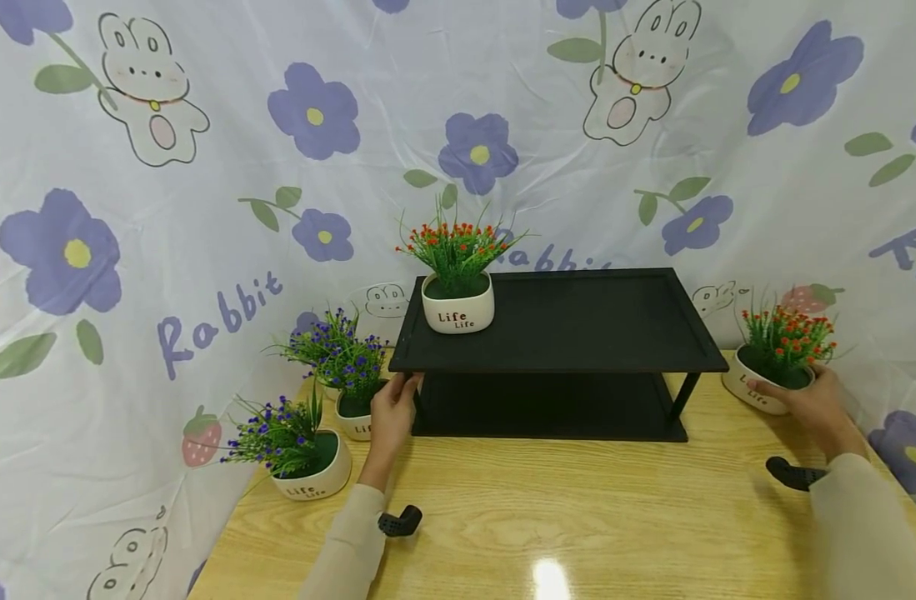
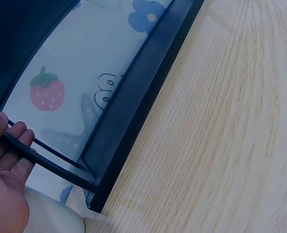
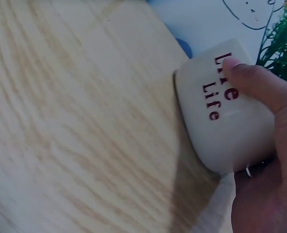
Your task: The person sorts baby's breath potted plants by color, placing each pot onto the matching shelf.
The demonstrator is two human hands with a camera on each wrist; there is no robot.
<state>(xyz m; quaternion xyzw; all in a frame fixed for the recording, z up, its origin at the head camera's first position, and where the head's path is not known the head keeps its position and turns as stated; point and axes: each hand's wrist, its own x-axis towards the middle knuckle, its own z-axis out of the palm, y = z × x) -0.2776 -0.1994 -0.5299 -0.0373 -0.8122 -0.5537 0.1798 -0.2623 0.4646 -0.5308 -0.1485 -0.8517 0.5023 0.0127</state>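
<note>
1. At the left, the purple-flowered pot [image 1: 355,427] stands just beside the left hand [image 1: 393,407]; if this hand moves outward, I think the knuckles could push the pot
2. In the middle, the black rack [image 1: 585,321] stands on the wooden table [image 1: 548,508] and bears one red-flowered pot [image 1: 458,312] near the left end of its upper shelf; a sudden pull on the frame could shake this pot, perhaps make it slide
3. At the right, the held pot [image 1: 754,392] seems to lean, and its smooth-looking wall could turn or slip if the thumb loses its pressure; whether its base touches the table, I cannot tell
4. About the grip, the left hand is closed around the slim left post [image 2: 56,168] of the rack, with the thumb on one side and the bent fingers on the other
5. The right hand [image 1: 818,402] is spread as wide as the pot and grasps it at the right of the rack, well apart from it; the thumb presses on the red lettering, while the fingers are mostly hidden
</note>
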